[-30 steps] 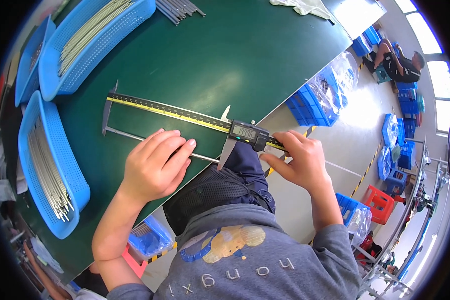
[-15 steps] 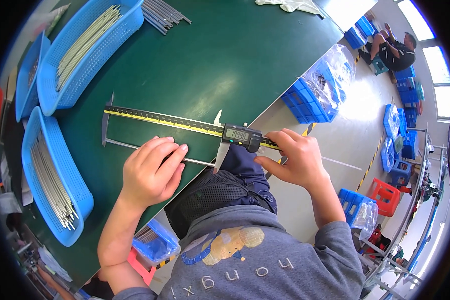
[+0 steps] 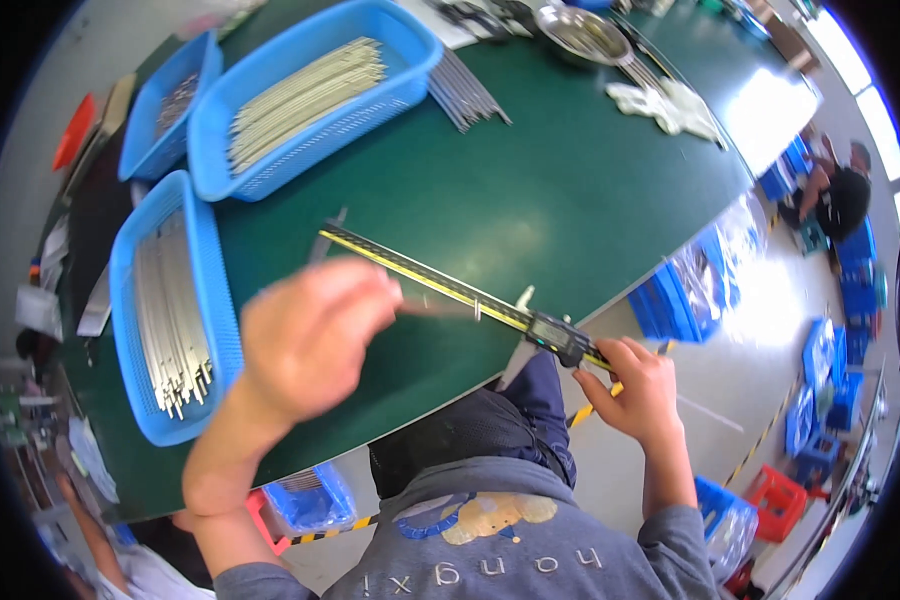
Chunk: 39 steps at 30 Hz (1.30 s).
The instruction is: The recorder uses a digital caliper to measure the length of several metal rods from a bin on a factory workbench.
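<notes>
My right hand [image 3: 634, 392] grips the right end of a long digital caliper [image 3: 425, 279], close beside its black display housing. The caliper lies slanted above the green table, jaws apart with nothing between them. My left hand [image 3: 312, 335], smeared by motion, is closed on a thin metal rod [image 3: 445, 309] that points right, toward the caliper's beam. The rod is blurred too, and the hand hides its other end. Left of this hand stands a blue basket [image 3: 228, 300] of silvery rods [image 3: 165, 310].
A larger blue basket [image 3: 325, 135] of pale rods and a small blue basket [image 3: 135, 130] stand at the far left. Grey rods [image 3: 465, 90], a metal bowl [image 3: 582, 35] and white gloves [image 3: 665, 105] lie farther back. Blue crates [image 3: 675, 305] stand beyond the table's right edge.
My left hand has drawn the rod out from between the caliper jaws, and its far end is now near the beam. The view has shifted, showing more of the table's far side.
</notes>
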Each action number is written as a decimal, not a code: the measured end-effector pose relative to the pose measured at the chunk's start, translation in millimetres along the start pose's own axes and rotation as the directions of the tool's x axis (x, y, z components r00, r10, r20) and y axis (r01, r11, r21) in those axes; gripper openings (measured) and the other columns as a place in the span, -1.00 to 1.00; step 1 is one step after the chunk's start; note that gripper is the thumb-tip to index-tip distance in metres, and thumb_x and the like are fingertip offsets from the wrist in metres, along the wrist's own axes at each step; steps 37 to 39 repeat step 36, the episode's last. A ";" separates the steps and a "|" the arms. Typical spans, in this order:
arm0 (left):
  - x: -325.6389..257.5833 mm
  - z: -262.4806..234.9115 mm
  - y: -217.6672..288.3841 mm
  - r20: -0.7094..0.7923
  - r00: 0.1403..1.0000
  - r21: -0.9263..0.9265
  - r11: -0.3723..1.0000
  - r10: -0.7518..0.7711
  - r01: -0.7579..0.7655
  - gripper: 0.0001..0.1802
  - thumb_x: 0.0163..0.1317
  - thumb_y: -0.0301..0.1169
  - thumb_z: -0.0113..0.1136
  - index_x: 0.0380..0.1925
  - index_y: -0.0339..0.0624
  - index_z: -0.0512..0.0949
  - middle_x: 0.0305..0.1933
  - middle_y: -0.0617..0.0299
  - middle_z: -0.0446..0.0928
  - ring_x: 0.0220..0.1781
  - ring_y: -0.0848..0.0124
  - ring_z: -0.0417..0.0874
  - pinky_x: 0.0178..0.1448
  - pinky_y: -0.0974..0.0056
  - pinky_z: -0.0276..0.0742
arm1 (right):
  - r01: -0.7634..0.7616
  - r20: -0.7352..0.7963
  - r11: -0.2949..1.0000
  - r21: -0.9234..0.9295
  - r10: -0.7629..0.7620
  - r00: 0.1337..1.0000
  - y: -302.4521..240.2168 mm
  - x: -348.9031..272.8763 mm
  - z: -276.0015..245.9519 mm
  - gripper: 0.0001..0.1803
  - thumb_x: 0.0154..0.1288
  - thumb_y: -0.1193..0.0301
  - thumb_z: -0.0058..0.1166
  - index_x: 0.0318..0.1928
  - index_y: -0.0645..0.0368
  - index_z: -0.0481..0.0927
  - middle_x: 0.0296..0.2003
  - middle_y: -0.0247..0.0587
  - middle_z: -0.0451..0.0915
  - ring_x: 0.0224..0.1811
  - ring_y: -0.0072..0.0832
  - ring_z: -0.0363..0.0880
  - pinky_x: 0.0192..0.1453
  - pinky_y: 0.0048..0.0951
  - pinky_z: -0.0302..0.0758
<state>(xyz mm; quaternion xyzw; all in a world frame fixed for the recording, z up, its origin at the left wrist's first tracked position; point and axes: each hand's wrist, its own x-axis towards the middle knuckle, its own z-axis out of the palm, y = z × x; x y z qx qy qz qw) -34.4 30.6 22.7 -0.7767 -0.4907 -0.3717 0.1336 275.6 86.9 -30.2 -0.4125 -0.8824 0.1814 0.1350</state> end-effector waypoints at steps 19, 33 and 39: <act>-18.0 -39.1 -168.6 -0.283 0.711 0.467 0.555 -0.644 0.688 -0.89 0.04 -0.37 0.14 -0.49 -0.13 0.59 -0.33 0.08 0.55 -0.28 0.09 0.59 -0.22 0.04 0.49 | 0.018 -0.010 0.999 -0.028 -0.018 1.000 12.0 1.5 0.8 -0.70 0.16 0.22 0.20 -0.20 0.15 0.62 -0.45 -0.05 0.60 -0.51 -0.24 0.57 -0.41 -0.29 0.47; -122.8 -147.9 -160.0 -0.338 0.197 0.592 -0.045 -0.920 0.805 -0.72 -0.17 -0.52 0.19 -0.34 -0.24 0.58 -0.24 -0.08 0.59 -0.12 0.05 0.61 -0.06 0.10 0.50 | 0.086 -0.052 0.995 0.054 -0.083 0.995 0.8 9.3 -0.7 -0.68 -0.02 0.38 0.29 -0.30 0.33 0.54 -0.57 -0.15 0.49 -0.68 -0.42 0.40 -0.60 -0.48 0.31; -139.4 -155.0 -176.8 -0.315 0.131 0.472 -0.036 -0.940 0.881 -0.72 -0.19 -0.49 0.21 -0.34 -0.14 0.59 -0.27 -0.03 0.62 -0.16 0.15 0.64 -0.07 0.15 0.49 | 0.045 -0.019 0.998 0.038 -0.044 0.999 -2.0 7.0 -3.1 -0.69 -0.01 0.36 0.30 -0.28 0.28 0.56 -0.55 -0.16 0.52 -0.66 -0.40 0.44 -0.58 -0.48 0.34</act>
